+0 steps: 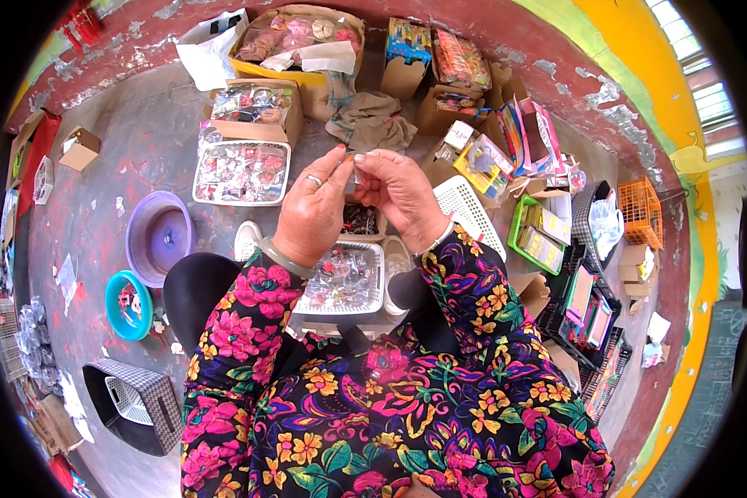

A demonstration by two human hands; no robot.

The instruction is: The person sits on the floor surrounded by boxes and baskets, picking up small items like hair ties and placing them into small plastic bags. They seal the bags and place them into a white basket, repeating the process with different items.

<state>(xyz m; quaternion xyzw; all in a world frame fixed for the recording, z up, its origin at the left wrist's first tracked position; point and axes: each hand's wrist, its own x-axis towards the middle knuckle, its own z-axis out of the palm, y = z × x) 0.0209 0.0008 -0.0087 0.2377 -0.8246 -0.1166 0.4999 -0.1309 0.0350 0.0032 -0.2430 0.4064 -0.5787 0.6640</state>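
Closely, hands (314, 203) pinching small item (358, 172), illegible packets (539, 248)

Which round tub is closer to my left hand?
The purple tub, the wider one; the teal tub sits farther from your left hand.

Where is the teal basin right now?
In the head view, the teal basin sits on the floor on the left, between the purple basin and the checkered bin.
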